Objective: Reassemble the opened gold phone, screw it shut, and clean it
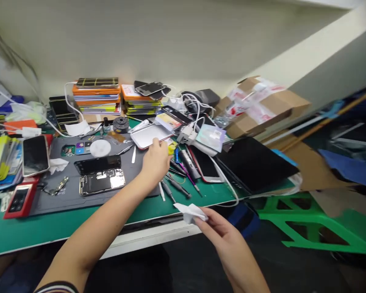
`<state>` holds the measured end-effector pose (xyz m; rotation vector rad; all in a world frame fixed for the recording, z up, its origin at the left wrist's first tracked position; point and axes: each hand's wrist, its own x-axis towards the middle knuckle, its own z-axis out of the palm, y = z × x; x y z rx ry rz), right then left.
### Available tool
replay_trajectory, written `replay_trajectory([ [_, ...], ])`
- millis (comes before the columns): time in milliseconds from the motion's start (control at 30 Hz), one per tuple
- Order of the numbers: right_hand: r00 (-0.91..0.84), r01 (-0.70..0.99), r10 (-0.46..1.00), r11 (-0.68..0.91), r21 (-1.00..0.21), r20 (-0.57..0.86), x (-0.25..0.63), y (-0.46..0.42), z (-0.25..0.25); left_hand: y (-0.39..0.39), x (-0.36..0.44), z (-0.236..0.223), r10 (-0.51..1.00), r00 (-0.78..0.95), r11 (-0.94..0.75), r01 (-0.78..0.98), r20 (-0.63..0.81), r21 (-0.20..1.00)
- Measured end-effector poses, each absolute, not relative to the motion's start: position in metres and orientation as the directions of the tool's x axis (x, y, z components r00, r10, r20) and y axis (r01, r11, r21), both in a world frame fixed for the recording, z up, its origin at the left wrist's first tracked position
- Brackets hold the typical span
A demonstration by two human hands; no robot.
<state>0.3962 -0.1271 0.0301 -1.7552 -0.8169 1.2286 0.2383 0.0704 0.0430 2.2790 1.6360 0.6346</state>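
My left hand [156, 158] reaches across the bench at the near edge of a white shallow tray-like lid [152, 136]. Its fingers curl downward beside a small yellow item [172, 147], and whatever they grip is hidden. Pinched between the thumb and fingers of my right hand [218, 228] is a crumpled white wipe [190, 212], held out over the bench's front edge. An opened phone [102, 182] lies on the grey mat [140, 194], its screen [99, 164] tilted up behind the exposed insides. Several screwdrivers [178, 185] and tweezers lie just right of my left hand.
Stacked orange and yellow boxes [97, 99] stand by the wall. White cables and chargers [189, 134] tangle behind the tools. To the right are a phone with a red edge [205, 165], a black flat panel [258, 165], a cardboard box [262, 108] and a green stool [317, 224].
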Motion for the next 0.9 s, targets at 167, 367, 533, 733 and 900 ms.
replay_trajectory([
  [167, 0.214, -0.281, 0.833, -0.448, -0.849, -0.511, 0.397, -0.128, 0.033, 0.043, 0.233, 0.047, 0.878, 0.335, -0.474, 0.713, 0.343, 0.517],
  [367, 0.306, -0.334, 0.791, -0.432, -0.838, -0.530, 0.382, -0.116, 0.033, -0.044, 0.179, 0.059, 0.804, 0.383, -0.595, 0.499, 0.455, 0.630],
  [533, 0.083, -0.392, 0.794, -0.530, -0.752, -0.603, 0.343, -0.109, 0.032, -0.100, 0.120, 0.058, 0.867, 0.420, -0.475, 0.541, 0.267, 0.694],
  [733, -0.126, -0.251, 0.776, -0.628, -0.736, -0.619, 0.294, -0.101, 0.029, -0.120, 0.066, 0.059, 0.893, 0.417, -0.446, 0.773, 0.169, 0.450],
  [900, -0.189, -0.359, 0.754, -0.649, -0.671, -0.629, 0.275, -0.091, 0.032, -0.116, 0.042, 0.063, 0.858, 0.480, -0.513, 0.800, 0.181, 0.312],
])
